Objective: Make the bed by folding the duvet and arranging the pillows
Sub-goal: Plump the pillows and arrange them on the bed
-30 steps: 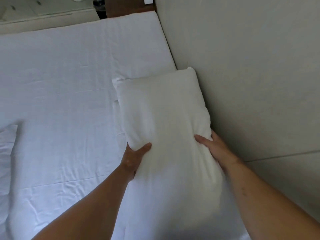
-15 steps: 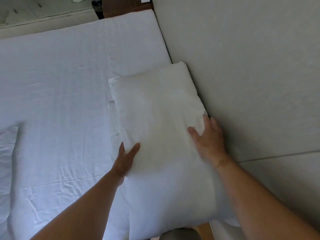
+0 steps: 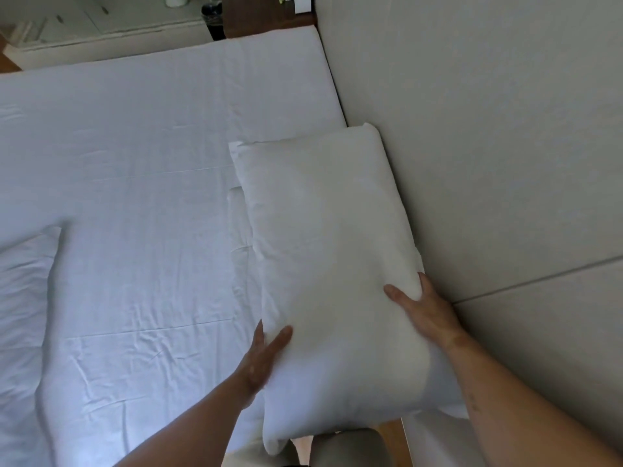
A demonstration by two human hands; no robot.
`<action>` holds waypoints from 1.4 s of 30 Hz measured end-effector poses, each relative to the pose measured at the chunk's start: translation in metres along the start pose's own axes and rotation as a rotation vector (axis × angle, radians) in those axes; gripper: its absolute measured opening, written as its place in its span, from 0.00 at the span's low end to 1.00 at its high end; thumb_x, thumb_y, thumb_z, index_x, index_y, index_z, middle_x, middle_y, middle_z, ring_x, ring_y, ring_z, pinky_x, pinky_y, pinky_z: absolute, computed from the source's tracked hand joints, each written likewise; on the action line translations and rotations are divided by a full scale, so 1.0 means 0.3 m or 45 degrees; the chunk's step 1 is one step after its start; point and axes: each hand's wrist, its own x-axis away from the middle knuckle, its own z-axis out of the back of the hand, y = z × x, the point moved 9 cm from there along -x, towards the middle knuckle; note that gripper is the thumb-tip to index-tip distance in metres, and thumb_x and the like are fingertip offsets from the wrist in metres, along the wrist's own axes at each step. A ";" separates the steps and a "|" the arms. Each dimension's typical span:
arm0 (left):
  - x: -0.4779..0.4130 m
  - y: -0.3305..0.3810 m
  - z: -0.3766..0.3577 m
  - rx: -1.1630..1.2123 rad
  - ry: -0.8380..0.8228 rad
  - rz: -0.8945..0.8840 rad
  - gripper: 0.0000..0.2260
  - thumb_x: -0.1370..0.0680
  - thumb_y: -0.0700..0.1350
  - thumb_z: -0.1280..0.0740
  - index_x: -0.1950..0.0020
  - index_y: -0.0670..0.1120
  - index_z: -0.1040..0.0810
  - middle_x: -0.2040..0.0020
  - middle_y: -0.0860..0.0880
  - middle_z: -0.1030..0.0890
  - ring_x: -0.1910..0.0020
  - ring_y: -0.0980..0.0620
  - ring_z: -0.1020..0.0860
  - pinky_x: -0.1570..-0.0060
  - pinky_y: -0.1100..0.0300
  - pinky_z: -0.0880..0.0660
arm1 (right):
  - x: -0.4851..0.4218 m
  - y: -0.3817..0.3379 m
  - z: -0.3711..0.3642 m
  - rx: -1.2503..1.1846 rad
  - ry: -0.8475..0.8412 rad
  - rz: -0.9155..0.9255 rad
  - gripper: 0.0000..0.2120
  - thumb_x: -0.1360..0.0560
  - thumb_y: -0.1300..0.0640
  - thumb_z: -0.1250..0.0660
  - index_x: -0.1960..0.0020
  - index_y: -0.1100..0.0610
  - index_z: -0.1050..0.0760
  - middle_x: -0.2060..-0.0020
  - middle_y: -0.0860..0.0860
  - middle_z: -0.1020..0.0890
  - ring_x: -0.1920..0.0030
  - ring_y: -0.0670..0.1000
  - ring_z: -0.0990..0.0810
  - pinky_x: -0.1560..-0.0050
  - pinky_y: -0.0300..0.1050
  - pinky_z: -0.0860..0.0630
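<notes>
Plump white rectangular pillow lies centre-right of frame, long right edge against the beige padded headboard. Left hand grasps its lower-left edge; right hand grips its right edge, thumb on top. Open white bedsheet fills the left; second white pillow at left edge.

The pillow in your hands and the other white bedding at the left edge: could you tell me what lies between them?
Only bare white sheet, lightly creased, between the pillow and the bedding, in the head view.
</notes>
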 end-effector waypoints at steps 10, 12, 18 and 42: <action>-0.020 -0.083 0.051 -0.342 0.123 0.207 0.41 0.25 0.73 0.43 0.18 0.55 0.52 0.20 0.48 0.40 0.27 0.41 0.34 0.42 0.43 0.23 | 0.144 0.022 -0.029 0.504 0.370 0.082 0.37 0.23 0.36 0.39 0.20 0.49 0.44 0.24 0.58 0.36 0.26 0.62 0.36 0.27 0.59 0.35; -0.016 -0.088 0.058 -0.365 0.120 0.143 0.38 0.22 0.69 0.42 0.18 0.55 0.53 0.19 0.49 0.42 0.25 0.41 0.35 0.41 0.45 0.22 | 0.212 0.016 -0.100 0.522 0.435 0.214 0.32 0.20 0.41 0.41 0.20 0.48 0.44 0.21 0.56 0.41 0.23 0.59 0.41 0.24 0.59 0.40; 0.026 -0.167 0.177 -0.349 -0.031 0.094 0.34 0.24 0.68 0.37 0.21 0.62 0.45 0.27 0.45 0.30 0.35 0.42 0.25 0.40 0.45 0.22 | 0.328 0.031 -0.185 0.489 0.532 0.093 0.32 0.19 0.39 0.44 0.20 0.52 0.43 0.21 0.58 0.40 0.22 0.59 0.42 0.23 0.63 0.43; 0.428 -1.214 2.634 -1.293 0.451 0.519 0.25 0.20 0.63 0.46 0.28 0.51 0.33 0.33 0.47 0.27 0.33 0.46 0.27 0.37 0.50 0.29 | 1.003 -0.749 -2.394 1.201 -0.858 0.304 0.25 0.23 0.41 0.33 0.29 0.49 0.28 0.33 0.52 0.21 0.37 0.52 0.22 0.46 0.40 0.30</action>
